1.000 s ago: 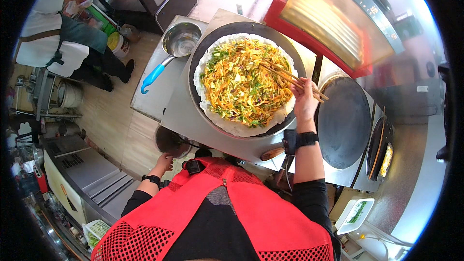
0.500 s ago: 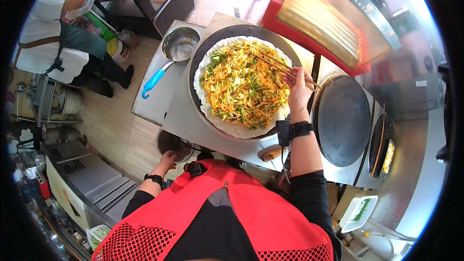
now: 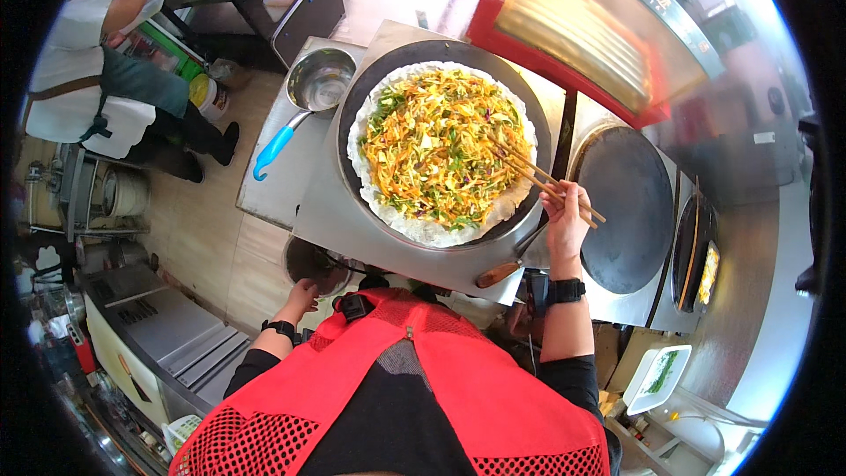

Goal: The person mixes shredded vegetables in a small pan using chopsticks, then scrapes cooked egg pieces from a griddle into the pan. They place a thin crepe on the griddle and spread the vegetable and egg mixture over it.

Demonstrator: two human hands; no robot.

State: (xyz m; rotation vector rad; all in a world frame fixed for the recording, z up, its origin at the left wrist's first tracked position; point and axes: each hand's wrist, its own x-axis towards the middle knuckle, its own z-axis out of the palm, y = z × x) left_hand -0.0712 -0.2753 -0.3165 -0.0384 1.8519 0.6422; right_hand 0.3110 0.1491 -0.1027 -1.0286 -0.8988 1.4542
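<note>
A big round black griddle [image 3: 359, 99] holds a thin white crepe [image 3: 423, 231] covered with shredded orange, yellow and green vegetables [image 3: 436, 145]. My right hand [image 3: 564, 222] is at the griddle's right rim, shut on a pair of wooden chopsticks [image 3: 538, 174] whose tips rest in the vegetables. My left hand [image 3: 303, 296] hangs low at the front edge of the steel counter, next to a dark round bowl [image 3: 310, 263]; its fingers look loosely curled with nothing in them. A wooden-handled scraper [image 3: 509, 264] lies at the griddle's front right.
A steel saucepan with a blue handle [image 3: 310, 88] sits left of the griddle. Two more empty round griddles [image 3: 627, 203] stand to the right. A red and glass hood [image 3: 582, 26] is behind. Another person in a white apron [image 3: 97, 79] stands at far left. A white tray [image 3: 656, 379] lies low right.
My right hand with the chopsticks has drawn back from the middle of the vegetables toward the right rim of the griddle. My left hand stays low by the counter edge.
</note>
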